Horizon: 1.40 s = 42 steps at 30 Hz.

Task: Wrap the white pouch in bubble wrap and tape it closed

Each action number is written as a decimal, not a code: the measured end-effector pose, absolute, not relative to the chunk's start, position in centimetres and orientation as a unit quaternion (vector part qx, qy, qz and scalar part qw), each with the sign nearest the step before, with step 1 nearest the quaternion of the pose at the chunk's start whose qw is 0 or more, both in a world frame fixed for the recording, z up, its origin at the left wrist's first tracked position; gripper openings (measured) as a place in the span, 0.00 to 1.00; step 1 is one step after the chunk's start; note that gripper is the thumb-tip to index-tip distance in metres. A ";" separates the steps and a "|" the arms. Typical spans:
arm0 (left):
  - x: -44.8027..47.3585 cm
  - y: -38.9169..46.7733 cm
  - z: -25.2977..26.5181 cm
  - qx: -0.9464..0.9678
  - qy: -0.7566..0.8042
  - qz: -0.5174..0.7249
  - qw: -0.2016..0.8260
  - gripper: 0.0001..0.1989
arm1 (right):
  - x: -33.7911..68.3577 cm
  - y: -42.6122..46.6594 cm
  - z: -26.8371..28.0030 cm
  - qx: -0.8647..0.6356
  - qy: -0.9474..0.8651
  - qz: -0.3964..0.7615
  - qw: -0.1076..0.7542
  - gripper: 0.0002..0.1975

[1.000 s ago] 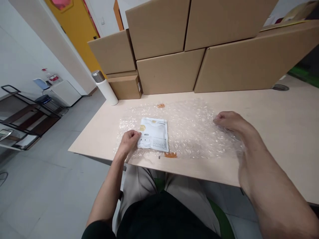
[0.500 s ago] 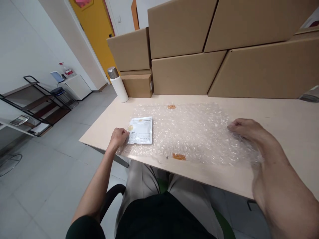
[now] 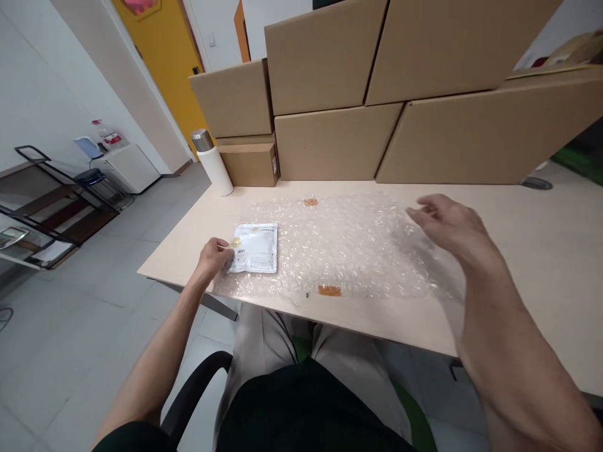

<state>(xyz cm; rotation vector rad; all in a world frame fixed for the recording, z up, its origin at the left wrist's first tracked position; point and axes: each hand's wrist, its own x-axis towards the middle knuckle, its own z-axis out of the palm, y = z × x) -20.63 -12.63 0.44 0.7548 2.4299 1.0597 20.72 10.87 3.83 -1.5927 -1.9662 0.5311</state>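
Note:
A sheet of clear bubble wrap [image 3: 339, 245] lies spread over the pale table, its right end slightly rumpled. On its left end rests a flat white pouch [image 3: 255, 248] with printed text and a gold mark. My left hand [image 3: 214, 258] is at the left edge, fingers pinched together on the bubble wrap right beside the pouch; the exact grip is partly hidden. Over the right end of the wrap hovers my right hand [image 3: 455, 226], its fingers apart and holding nothing.
Two strips of orange tape [image 3: 328, 290] show at the wrap's front and back edges. Cardboard boxes [image 3: 330, 147] are stacked along the table's back. A white flask with a steel cap [image 3: 214, 164] stands at the back left, beside a small box [image 3: 247, 166].
My right hand has let go of the bubble wrap's right end and lifted, its fingers spreading. The left hand stays beside the pouch. My view has shifted slightly to the right.

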 end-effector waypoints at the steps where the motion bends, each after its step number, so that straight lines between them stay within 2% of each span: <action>1: -20.7 -12.6 0.5 0.264 0.858 0.390 0.205 0.20 | 19.3 9.5 4.8 -0.532 -0.757 0.232 0.300 0.18; 2: -20.7 -12.5 0.7 0.261 0.851 0.400 0.219 0.23 | 17.5 7.9 5.5 -0.456 -0.787 0.276 0.311 0.17; 4: -20.7 -12.4 1.0 0.256 0.838 0.416 0.244 0.24 | 13.2 4.9 6.1 -0.311 -0.834 0.370 0.268 0.17; 6: -20.6 -12.2 1.5 0.254 0.826 0.428 0.265 0.21 | 8.6 2.3 5.6 -0.207 -0.855 0.438 0.186 0.17; 8: -20.4 -12.3 2.2 0.257 0.812 0.437 0.289 0.16 | 4.7 0.6 4.3 -0.146 -0.874 0.439 0.150 0.18; 11: -19.8 -12.4 3.9 0.266 0.787 0.452 0.324 0.13 | 1.2 -0.7 2.0 -0.133 -0.879 0.443 0.114 0.20; 13: -18.8 -12.3 5.3 0.274 0.760 0.481 0.341 0.15 | 0.6 -1.0 0.8 -0.154 -0.850 0.484 0.138 0.22; 16: -15.9 -10.9 7.2 0.305 0.717 0.520 0.349 0.16 | 0.9 -1.3 -0.1 -0.172 -0.752 0.607 0.189 0.25; 19: -11.8 -8.1 7.7 0.353 0.695 0.522 0.347 0.13 | 1.6 -1.2 -0.4 -0.202 -0.608 0.742 0.199 0.29; 22: -8.2 -4.8 6.4 0.388 0.716 0.470 0.340 0.10 | 2.7 -0.2 -0.5 -0.246 -0.497 0.801 0.228 0.24; 26: -5.8 -1.7 3.0 0.409 0.743 0.403 0.343 0.08 | 5.6 2.0 -0.7 -0.323 -0.505 0.741 0.301 0.09; 29: -5.0 -0.5 1.1 0.421 0.751 0.373 0.345 0.09 | 7.9 3.3 -0.7 -0.369 -0.592 0.624 0.352 0.12; 31: -4.6 -0.2 0.7 0.432 0.746 0.365 0.352 0.08 | 8.7 3.5 -0.6 -0.347 -0.651 0.570 0.362 0.13; 33: -4.6 -0.3 0.9 0.438 0.732 0.367 0.371 0.07 | 8.9 3.2 -0.4 -0.309 -0.701 0.542 0.345 0.13; 36: -5.7 -2.0 1.3 0.434 0.708 0.396 0.392 0.15 | 8.3 2.6 -0.2 -0.285 -0.763 0.498 0.298 0.13; 37: -6.5 -3.0 1.3 0.430 0.704 0.420 0.378 0.18 | 8.1 2.4 -0.1 -0.287 -0.781 0.479 0.279 0.14; 41: -10.0 -7.7 0.2 0.405 0.774 0.468 0.134 0.28 | 7.4 2.2 0.1 -0.307 -0.820 0.422 0.236 0.19; 42: -10.6 -8.7 -0.1 0.368 0.787 0.476 0.133 0.29 | 7.3 2.2 0.2 -0.308 -0.820 0.420 0.235 0.20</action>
